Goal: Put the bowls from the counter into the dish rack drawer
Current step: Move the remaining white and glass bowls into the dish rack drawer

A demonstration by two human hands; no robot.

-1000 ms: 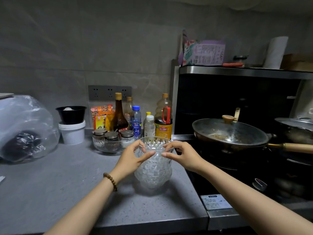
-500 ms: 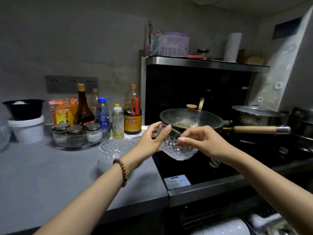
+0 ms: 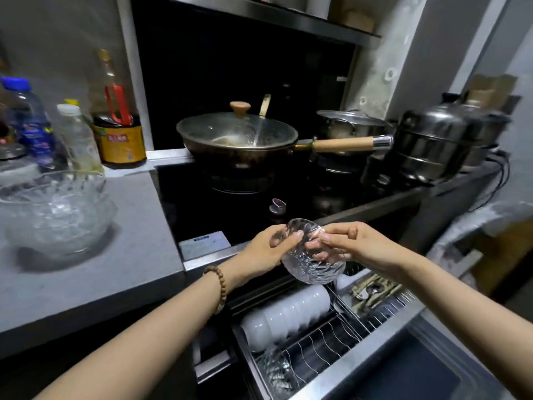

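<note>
A clear cut-glass bowl (image 3: 313,268) is held in the air by both hands, just above the open dish rack drawer (image 3: 343,359). My left hand (image 3: 266,249) grips its left rim and my right hand (image 3: 354,243) grips its right rim. The drawer's wire rack holds a row of white bowls (image 3: 285,313) on edge and one glass bowl (image 3: 274,370) at the front left. A stack of glass bowls (image 3: 54,215) stands on the grey counter (image 3: 129,269) at the left.
A lidded wok (image 3: 239,137) with a wooden handle sits on the black stove, with steel pots (image 3: 432,145) to its right. Bottles (image 3: 118,131) stand at the counter's back. Cutlery (image 3: 372,290) lies in the drawer's right part.
Both hands have carried one glass bowl from the stack rightward and down, from above the stove to above the open drawer. My view has swung right and down.
</note>
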